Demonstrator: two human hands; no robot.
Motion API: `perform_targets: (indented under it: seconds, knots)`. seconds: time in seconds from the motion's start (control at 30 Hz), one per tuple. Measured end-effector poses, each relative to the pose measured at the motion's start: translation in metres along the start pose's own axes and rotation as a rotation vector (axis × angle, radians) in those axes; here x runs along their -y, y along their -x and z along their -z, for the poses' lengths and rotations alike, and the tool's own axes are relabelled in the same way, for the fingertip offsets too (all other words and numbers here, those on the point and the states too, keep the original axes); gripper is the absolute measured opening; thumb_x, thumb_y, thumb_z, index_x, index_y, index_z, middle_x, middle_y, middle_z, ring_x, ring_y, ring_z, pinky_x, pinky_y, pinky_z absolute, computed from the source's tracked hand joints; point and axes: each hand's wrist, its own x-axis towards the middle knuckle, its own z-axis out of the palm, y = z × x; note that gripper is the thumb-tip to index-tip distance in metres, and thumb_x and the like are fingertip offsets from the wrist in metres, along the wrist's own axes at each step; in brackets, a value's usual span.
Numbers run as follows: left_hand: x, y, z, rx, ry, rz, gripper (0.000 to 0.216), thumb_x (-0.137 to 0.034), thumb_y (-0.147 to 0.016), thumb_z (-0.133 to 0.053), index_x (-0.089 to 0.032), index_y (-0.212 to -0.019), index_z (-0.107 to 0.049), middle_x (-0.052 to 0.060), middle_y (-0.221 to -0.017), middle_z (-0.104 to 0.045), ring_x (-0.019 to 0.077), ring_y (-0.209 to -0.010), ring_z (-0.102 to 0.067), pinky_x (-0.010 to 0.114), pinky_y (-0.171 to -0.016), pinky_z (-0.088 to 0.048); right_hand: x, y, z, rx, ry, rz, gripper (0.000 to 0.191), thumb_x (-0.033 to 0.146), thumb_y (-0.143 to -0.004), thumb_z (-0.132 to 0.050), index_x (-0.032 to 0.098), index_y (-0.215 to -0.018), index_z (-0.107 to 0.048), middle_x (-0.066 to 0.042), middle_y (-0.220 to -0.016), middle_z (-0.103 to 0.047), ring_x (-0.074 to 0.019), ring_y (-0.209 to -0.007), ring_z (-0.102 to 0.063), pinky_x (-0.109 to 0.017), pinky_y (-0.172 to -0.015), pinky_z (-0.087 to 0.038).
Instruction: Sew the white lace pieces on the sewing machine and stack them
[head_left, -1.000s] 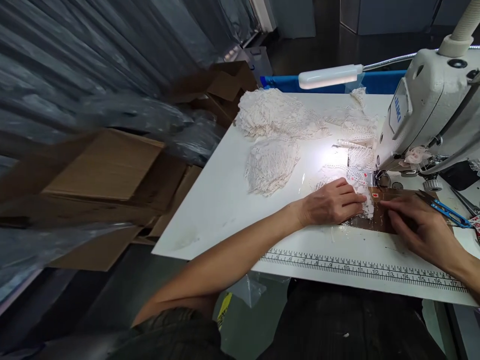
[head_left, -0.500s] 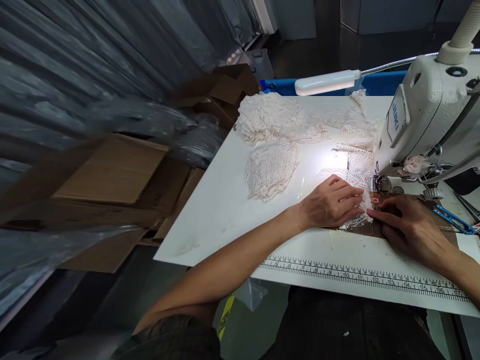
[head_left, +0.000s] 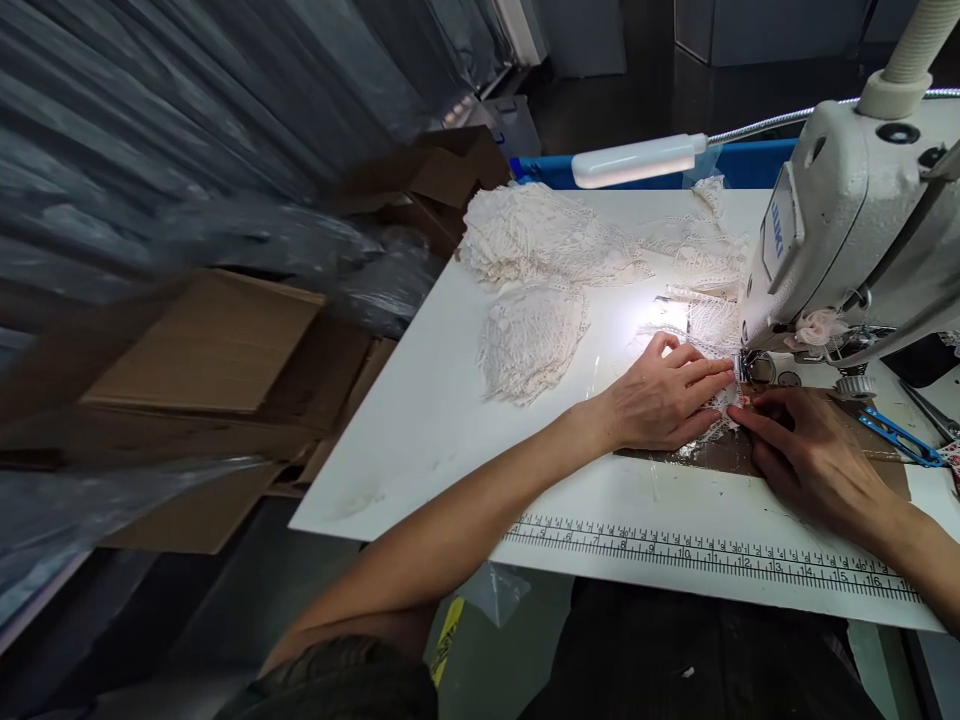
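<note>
In the head view, I see the left grip (head_left: 667, 395) lying flat, fingers slightly spread, upon the white openwork lace piece (head_left: 724, 401). The right grip (head_left: 817, 455) reaches this lace with its forefinger; whether it pinches, I cannot tell. Beyond it stands the white metal sewing machine (head_left: 829, 225).

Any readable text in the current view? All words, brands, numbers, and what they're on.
"JUKI": sewing machine.
"10 11 12 13 14 15 16": ruler scale along the table edge; its smaller numerals are mostly too small.
Yellow strip: dark marks, unreadable.
</note>
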Motion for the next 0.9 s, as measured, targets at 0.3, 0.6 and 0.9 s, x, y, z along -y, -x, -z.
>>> perform_targets:
  seconds: [0.3,0.6,0.9]
  knots:
    - [0.0,-0.001,-0.005,-0.004,0.032,0.034,0.037,-0.032,-0.101,-0.033,-0.014,-0.125,-0.055,0.011,-0.136,-0.056,0.025,-0.107,-0.054,0.043,-0.087,-0.038,0.002,-0.001,-0.002,-0.018,-0.033,-0.059,0.032,0.016,-0.091,-0.045,0.019,-0.116,-0.065,-0.013,-0.102,-0.057,-0.0247,-0.09,-0.057,-0.044,-0.076,-0.055]
    - [0.0,0.001,-0.01,-0.048,0.058,0.037,0.035,-0.031,-0.1,-0.035,-0.014,-0.126,-0.054,0.011,-0.135,-0.057,0.0241,-0.109,-0.054,0.042,-0.087,-0.038,0.001,-0.002,-0.002,-0.02,-0.071,-0.069,0.035,0.014,-0.09,-0.047,0.022,-0.119,-0.064,-0.011,-0.104,-0.058,-0.0221,-0.087,-0.059,-0.04,-0.071,-0.057]
    - [0.001,0.001,-0.008,0.012,0.065,0.033,0.036,-0.03,-0.1,-0.034,-0.017,-0.128,-0.053,0.013,-0.137,-0.055,0.0266,-0.111,-0.053,0.043,-0.084,-0.04,0.001,-0.001,0.003,-0.018,-0.088,-0.093,0.035,0.016,-0.091,-0.046,0.023,-0.12,-0.064,-0.011,-0.103,-0.06,-0.0225,-0.089,-0.061,-0.039,-0.073,-0.057]
